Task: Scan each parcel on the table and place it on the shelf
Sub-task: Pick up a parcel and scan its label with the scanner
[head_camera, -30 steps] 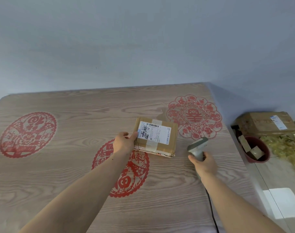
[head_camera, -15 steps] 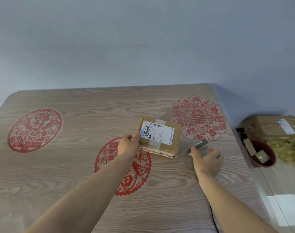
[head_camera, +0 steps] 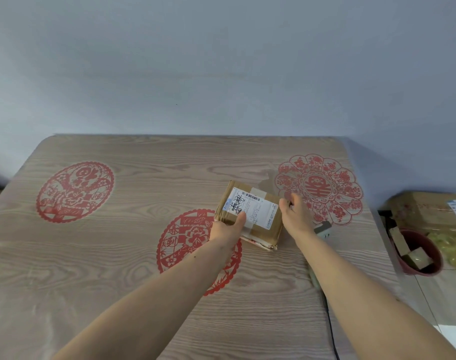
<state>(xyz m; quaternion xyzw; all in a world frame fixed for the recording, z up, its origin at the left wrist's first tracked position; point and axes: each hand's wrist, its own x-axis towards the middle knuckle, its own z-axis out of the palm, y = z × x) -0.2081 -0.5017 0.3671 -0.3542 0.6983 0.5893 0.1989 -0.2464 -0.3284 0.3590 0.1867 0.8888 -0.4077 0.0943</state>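
A small brown cardboard parcel (head_camera: 250,216) with a white barcode label lies on the wooden table (head_camera: 143,255), right of centre. My left hand (head_camera: 228,227) grips its near left corner, thumb on the label. My right hand (head_camera: 294,214) holds the parcel's right side, fingers curled around the far right edge. The grey barcode scanner (head_camera: 323,229) lies on the table just right of my right wrist, its black cable (head_camera: 329,326) trailing toward me. No shelf is in view.
Red paper-cut decorations (head_camera: 74,192) mark the tabletop. Off the table's right edge stand a dark red pot (head_camera: 418,253) with cardboard scraps, a large taped box (head_camera: 429,211) and yellowish packing material (head_camera: 453,245). A plain wall is behind.
My right hand has put the scanner down on the table and moved left onto the parcel's right side. My left hand has kept its grip on the parcel.
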